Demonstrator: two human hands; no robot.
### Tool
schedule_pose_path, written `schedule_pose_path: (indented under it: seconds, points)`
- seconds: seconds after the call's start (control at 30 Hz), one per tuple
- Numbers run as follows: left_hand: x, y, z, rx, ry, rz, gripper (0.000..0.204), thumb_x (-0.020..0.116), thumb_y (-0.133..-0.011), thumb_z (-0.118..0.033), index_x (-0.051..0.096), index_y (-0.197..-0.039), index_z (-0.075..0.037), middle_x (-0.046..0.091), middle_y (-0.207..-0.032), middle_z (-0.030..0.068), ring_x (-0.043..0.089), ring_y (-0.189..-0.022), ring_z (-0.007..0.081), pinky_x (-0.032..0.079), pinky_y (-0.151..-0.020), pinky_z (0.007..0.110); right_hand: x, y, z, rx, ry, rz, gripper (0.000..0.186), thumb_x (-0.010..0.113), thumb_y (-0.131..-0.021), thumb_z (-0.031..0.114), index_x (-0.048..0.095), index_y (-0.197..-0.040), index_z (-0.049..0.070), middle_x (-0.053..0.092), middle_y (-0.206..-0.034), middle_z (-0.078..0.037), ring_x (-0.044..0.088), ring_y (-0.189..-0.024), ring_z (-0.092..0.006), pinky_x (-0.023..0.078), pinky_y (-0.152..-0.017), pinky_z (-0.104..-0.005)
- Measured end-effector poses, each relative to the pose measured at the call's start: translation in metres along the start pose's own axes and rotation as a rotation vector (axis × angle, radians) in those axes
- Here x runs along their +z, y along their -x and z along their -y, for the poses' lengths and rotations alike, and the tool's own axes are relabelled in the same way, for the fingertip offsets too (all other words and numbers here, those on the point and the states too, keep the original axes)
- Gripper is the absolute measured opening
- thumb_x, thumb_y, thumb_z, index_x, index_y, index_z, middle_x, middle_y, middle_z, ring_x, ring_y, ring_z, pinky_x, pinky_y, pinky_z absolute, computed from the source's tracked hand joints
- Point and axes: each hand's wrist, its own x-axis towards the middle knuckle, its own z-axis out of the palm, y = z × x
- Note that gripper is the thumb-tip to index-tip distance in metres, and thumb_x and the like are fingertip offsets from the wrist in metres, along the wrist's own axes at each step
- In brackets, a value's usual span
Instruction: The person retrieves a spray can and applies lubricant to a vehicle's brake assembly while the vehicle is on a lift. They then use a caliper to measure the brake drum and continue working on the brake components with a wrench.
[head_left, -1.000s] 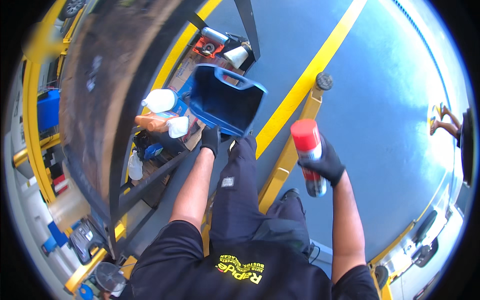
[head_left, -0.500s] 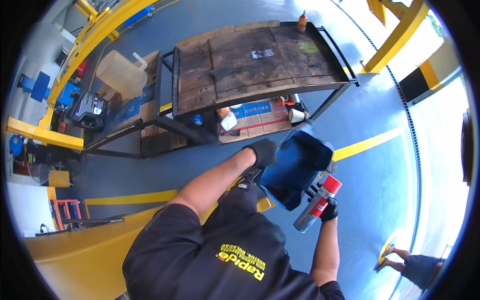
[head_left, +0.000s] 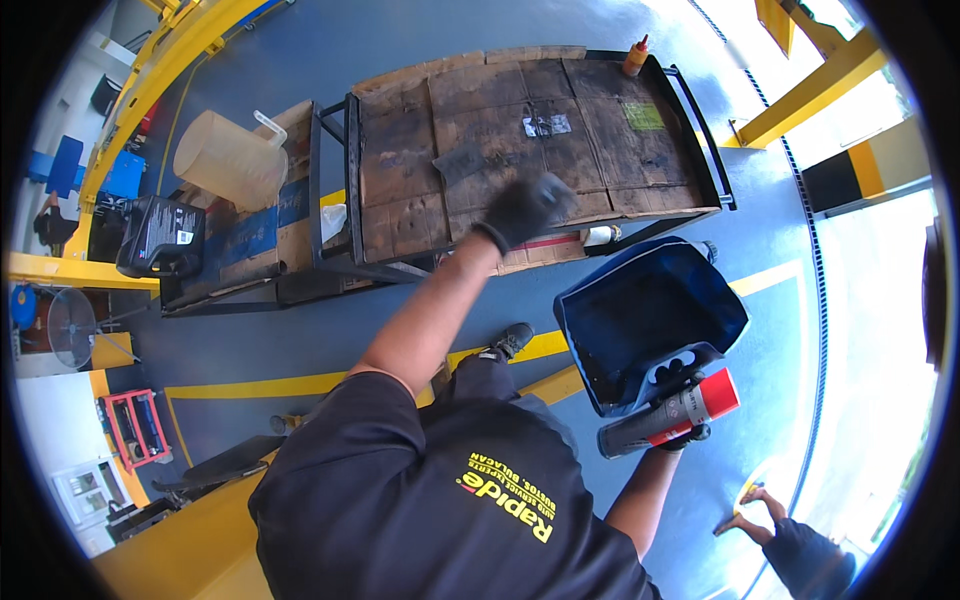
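Note:
My right hand [head_left: 692, 436], in a black glove, is closed around a grey spray can [head_left: 655, 420] with a red cap, tilted up to the right. The same hand bears a dark blue open plastic bin [head_left: 640, 310], its near rim right beside the can. The fingers are partly hidden between the two. My left hand [head_left: 527, 210], also black-gloved, is over the near edge of the cardboard-covered cart top [head_left: 400, 150]. Motion blurs its fingers, and nothing can be made out in them.
An orange squeeze bottle [head_left: 635, 57] stands at the cart's far right corner. To the left, a cloudy plastic jug [head_left: 225, 160] and a black oil container [head_left: 162, 238] sit on a lower shelf. Yellow lift posts [head_left: 810, 90] rise on both sides. Another person [head_left: 805, 555] is at lower right.
My left hand has let go of the blue bin and moved up over the cart. The bin and spray can have shifted right in my right hand, with the can tipped flatter.

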Motion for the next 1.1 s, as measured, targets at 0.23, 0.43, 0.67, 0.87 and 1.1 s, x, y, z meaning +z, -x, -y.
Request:
schedule_pose_path:
  seconds: [0.23, 0.43, 0.67, 0.87, 1.1]
  points:
    - [-0.078, 0.002, 0.155, -0.075, -0.881, -0.214, 0.049, 0.057, -0.097, -0.052, 0.063, -0.135, -0.021, 0.066, -0.134, 0.0129, 0.060, -0.127, 0.0345, 0.046, -0.108, 0.051, -0.028, -0.008, 0.002, -0.030, 0.162, 0.264, 0.055, 0.042, -0.110, 0.039, 0.041, -0.155, 0.007, 0.040, -0.162, -0.021, 0.043, -0.147, -0.0392, 0.031, -0.124, -0.0537]
    - [-0.080, 0.030, 0.144, -0.181, -1.033, -0.057, 0.055, 0.063, -0.094, -0.043, 0.057, -0.140, -0.015, 0.068, -0.129, 0.0150, 0.065, -0.116, 0.0362, 0.050, -0.099, 0.053, 0.038, -0.025, 0.006, -0.092, 0.356, 0.198, 0.054, 0.046, -0.107, 0.039, 0.047, -0.150, 0.006, 0.051, -0.152, -0.023, 0.056, -0.134, -0.0393, 0.055, -0.104, -0.0474]
    - [-0.141, 0.063, 0.279, -0.225, -0.800, -0.617, 0.029, 0.058, -0.093, -0.027, 0.076, -0.103, -0.007, 0.074, -0.095, 0.0228, 0.072, -0.091, 0.0409, 0.055, -0.080, 0.052, 0.033, -0.041, -0.006, -0.010, 0.205, 0.244, 0.066, 0.066, -0.093, 0.036, 0.048, -0.147, 0.003, 0.058, -0.139, -0.019, 0.062, -0.122, -0.0318, 0.056, -0.100, -0.0450]
    - [-0.107, -0.011, 0.144, 0.119, -0.498, -0.302, 0.037, 0.054, -0.104, -0.028, 0.066, -0.126, -0.001, 0.072, -0.116, 0.0225, 0.070, -0.103, 0.0386, 0.055, -0.089, 0.047, 0.050, 0.003, -0.014, -0.229, 0.064, -0.012, 0.079, 0.083, -0.080, 0.033, 0.048, -0.144, 0.001, 0.064, -0.128, -0.015, 0.067, -0.112, -0.0253, 0.057, -0.097, -0.0429]
    - [0.069, -0.161, -0.055, 1.131, -0.494, 0.522, 0.033, 0.056, -0.102, -0.031, 0.074, -0.090, -0.006, 0.072, -0.089, 0.0186, 0.071, -0.082, 0.0375, 0.054, -0.070, 0.046, 0.057, 0.050, -0.041, -0.707, 0.013, -0.129, 0.088, 0.087, -0.072, 0.027, 0.047, -0.146, 0.002, 0.064, -0.134, -0.017, 0.068, -0.117, -0.0307, 0.055, -0.104, -0.0459]
